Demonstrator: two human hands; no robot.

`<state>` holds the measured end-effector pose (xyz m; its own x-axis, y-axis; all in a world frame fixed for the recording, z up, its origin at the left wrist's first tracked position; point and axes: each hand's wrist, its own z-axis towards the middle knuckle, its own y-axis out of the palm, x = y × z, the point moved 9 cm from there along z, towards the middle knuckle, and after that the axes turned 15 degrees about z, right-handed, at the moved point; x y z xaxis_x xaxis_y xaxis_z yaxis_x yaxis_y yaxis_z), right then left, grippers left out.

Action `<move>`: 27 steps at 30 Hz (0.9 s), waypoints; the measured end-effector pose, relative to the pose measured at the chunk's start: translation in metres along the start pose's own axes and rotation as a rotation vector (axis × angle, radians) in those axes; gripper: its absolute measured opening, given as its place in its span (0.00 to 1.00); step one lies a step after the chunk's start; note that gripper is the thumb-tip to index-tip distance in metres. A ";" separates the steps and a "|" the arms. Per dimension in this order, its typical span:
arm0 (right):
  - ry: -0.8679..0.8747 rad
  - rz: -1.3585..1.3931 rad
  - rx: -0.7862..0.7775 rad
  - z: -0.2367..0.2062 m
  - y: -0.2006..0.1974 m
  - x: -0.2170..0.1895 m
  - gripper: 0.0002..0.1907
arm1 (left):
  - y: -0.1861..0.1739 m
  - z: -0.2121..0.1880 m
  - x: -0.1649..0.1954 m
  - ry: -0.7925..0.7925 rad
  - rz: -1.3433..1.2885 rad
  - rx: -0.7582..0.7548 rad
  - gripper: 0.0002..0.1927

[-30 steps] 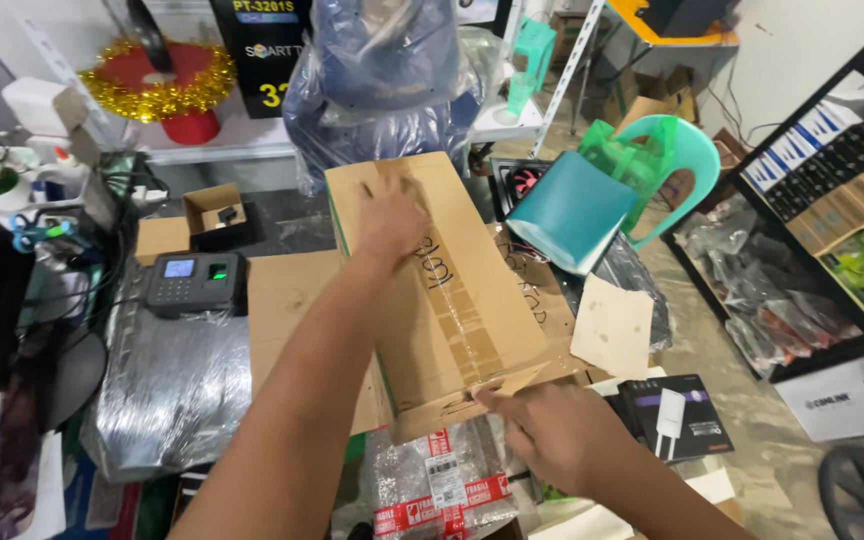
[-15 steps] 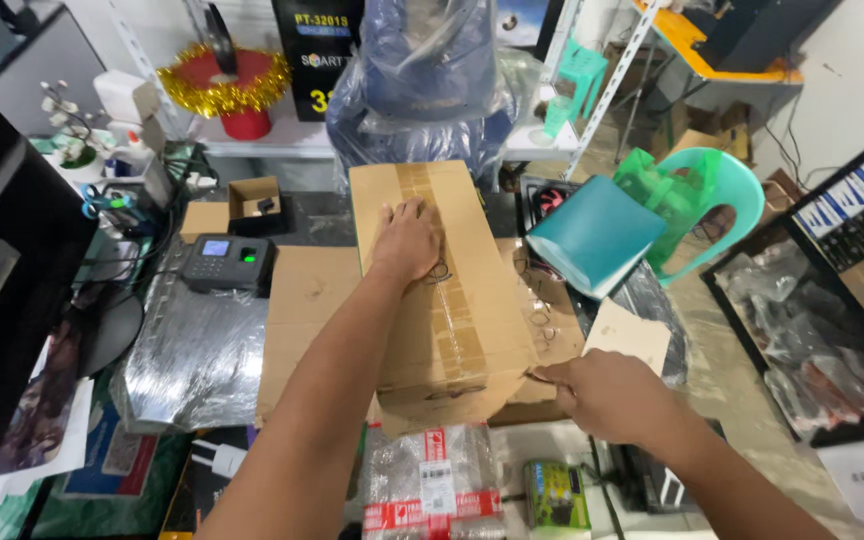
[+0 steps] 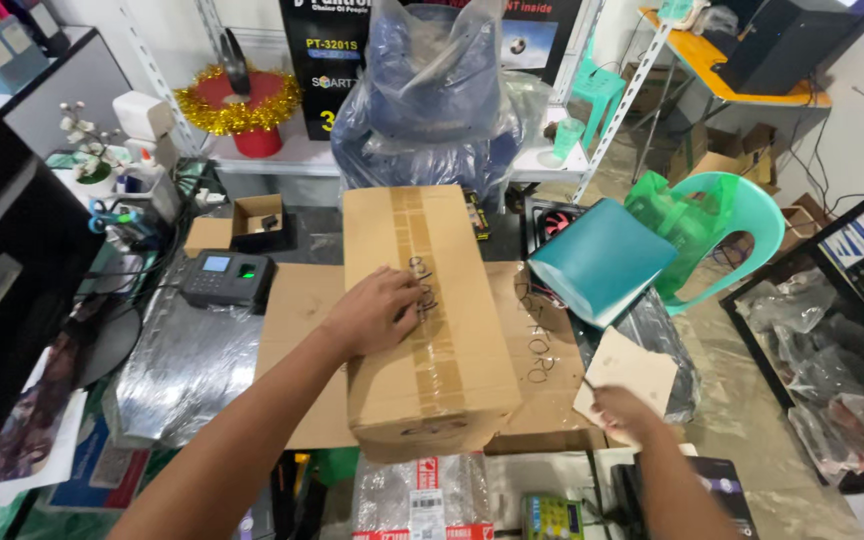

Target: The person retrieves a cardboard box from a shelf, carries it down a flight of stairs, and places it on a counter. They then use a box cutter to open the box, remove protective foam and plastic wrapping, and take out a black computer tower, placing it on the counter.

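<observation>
A tall brown cardboard box, sealed with tape along its top, lies on flattened cardboard on the desk. My left hand rests flat on the box's top with the fingers spread, beside some handwriting. My right hand is low at the right, off the box, next to a loose cardboard piece. Its fingers are curled, and a thin tip seems to stick out of them; whether it holds something is unclear.
A grey fingerprint terminal and a small open box sit at the left by a black monitor. A teal folder and a green plastic chair stand to the right. A plastic-wrapped chair is behind.
The box has come down from a tilt to lie flat. My right hand left the box's right edge and dropped back to the lower right. My left hand stays on top.
</observation>
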<state>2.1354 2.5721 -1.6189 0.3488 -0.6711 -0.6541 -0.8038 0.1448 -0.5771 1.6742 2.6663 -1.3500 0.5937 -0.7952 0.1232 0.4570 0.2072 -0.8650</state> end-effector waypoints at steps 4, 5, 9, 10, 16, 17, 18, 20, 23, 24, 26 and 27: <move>0.009 0.093 0.193 0.023 0.004 0.026 0.33 | 0.001 0.004 0.003 -0.020 0.010 -0.069 0.11; -0.008 0.108 0.245 0.028 -0.001 0.020 0.35 | 0.001 0.005 0.004 -0.006 0.023 -0.063 0.11; -0.364 0.178 0.492 0.017 -0.014 -0.071 0.44 | 0.001 0.006 0.010 0.079 -0.016 -0.049 0.12; -0.557 0.202 0.523 0.001 -0.008 -0.112 0.39 | 0.002 0.006 0.011 0.093 -0.001 -0.062 0.12; -0.917 -0.085 0.229 -0.089 0.106 -0.317 0.51 | 0.011 0.007 0.008 0.092 0.037 -0.165 0.13; -0.856 -0.102 0.150 -0.093 0.122 -0.326 0.51 | 0.009 0.008 0.010 0.116 0.031 -0.133 0.13; -0.799 -0.118 0.074 -0.094 0.141 -0.336 0.50 | 0.006 0.008 0.010 0.140 0.029 -0.097 0.14; -0.749 -0.149 -0.004 -0.094 0.159 -0.348 0.48 | 0.002 0.010 0.015 0.207 0.064 -0.026 0.13; -0.679 -0.236 -0.025 -0.086 0.169 -0.341 0.45 | 0.011 0.014 0.019 0.263 0.116 -0.096 0.13; -0.621 -0.281 -0.010 -0.082 0.168 -0.335 0.45 | 0.016 0.017 0.022 0.284 0.137 -0.146 0.14; -0.623 -0.349 0.016 -0.082 0.166 -0.331 0.47 | 0.019 0.025 0.021 0.267 0.137 -0.196 0.17; -0.653 -0.369 0.012 -0.085 0.166 -0.332 0.50 | 0.022 0.029 0.021 0.259 0.128 -0.232 0.18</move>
<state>1.8454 2.7572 -1.4565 0.8130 -0.1097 -0.5719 -0.5750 0.0039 -0.8181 1.7155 2.6706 -1.3522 0.4353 -0.8953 -0.0947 0.2098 0.2032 -0.9564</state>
